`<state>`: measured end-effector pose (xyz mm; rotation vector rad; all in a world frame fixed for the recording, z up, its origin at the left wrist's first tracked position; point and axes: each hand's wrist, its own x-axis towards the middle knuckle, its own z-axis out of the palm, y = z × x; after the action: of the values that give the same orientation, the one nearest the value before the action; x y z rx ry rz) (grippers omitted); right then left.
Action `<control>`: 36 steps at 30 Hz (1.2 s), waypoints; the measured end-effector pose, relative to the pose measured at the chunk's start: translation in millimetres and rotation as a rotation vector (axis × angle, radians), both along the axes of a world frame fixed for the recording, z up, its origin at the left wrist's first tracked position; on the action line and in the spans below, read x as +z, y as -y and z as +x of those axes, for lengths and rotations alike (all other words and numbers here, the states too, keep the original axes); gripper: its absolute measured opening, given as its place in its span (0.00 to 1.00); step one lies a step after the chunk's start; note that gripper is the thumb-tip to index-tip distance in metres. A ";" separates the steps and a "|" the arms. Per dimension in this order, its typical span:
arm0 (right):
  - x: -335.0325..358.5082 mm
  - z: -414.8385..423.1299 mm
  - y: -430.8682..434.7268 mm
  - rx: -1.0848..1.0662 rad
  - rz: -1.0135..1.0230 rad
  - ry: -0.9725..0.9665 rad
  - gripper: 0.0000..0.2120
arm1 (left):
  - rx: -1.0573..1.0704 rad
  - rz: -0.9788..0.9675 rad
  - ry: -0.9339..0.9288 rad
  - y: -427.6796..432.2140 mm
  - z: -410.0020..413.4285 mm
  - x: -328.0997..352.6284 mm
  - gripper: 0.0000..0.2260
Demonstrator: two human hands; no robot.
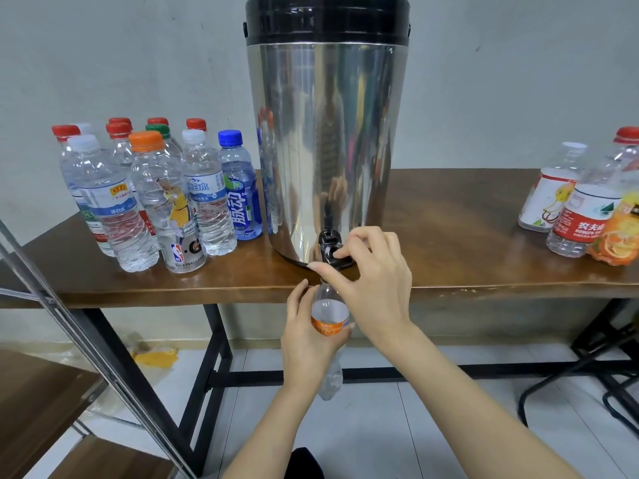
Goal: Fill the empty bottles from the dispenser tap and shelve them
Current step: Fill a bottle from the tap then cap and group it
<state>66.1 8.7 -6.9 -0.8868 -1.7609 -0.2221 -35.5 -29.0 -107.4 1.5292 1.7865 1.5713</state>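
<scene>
A tall steel dispenser [325, 140] with a black lid stands on the brown table [466, 216], and its black tap [331, 250] overhangs the front edge. My left hand [307, 337] grips a clear bottle [328, 316] with an orange label, held just under the tap with its neck up. My right hand [371, 274] pinches the tap lever between thumb and fingers. The bottle's mouth is hidden behind my right hand, so no stream shows.
Several capped bottles holding water [155, 198] crowd the table's left side. A few uncapped or empty-looking bottles [581, 205] stand at the right end. A metal-framed shelf with wooden boards [41, 395] sits at lower left. Black table legs [211, 371] and a chair base [587, 375] stand below.
</scene>
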 end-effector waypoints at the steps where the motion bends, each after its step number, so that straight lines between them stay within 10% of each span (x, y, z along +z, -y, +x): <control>1: -0.2 -0.5 1.2 -0.006 -0.015 -0.007 0.19 | -0.001 0.002 -0.007 -0.4 -0.3 -0.5 0.36; 10: 8.2 35.7 -28.0 0.360 -0.215 0.035 0.14 | 0.008 -0.034 -0.061 -1.4 -1.8 0.1 0.34; 36: -21.2 17.1 -38.2 0.334 -0.096 -0.169 0.13 | 0.019 0.002 -0.148 -12.3 -11.3 -1.8 0.35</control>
<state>83.2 46.9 -28.1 -0.6454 -1.7404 0.1527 -46.8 -16.7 -109.2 1.6738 1.8825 1.5037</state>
